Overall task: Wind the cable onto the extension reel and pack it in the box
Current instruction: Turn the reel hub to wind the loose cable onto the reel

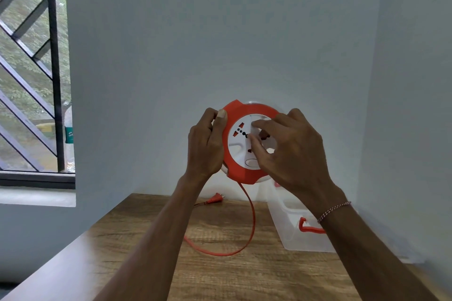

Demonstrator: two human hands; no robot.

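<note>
Extension reel [247, 144]: held up above surface [220, 273], far edge. Left hand [208, 146] clamped on rim; right hand [291, 151] fingers spread on white hub. Cable [252, 217] slack, plug [216, 198] near wall. Box [293, 239] far-right corner. Turn hub evenly, keep cable taut.

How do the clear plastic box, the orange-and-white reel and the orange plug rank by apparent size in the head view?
1. Clear plastic box with red handle, partly hidden by the right arm.
2. Orange-and-white round extension reel, held up nearer the camera, so its place against the box is unsure.
3. Orange plug, clearly smallest.
</note>
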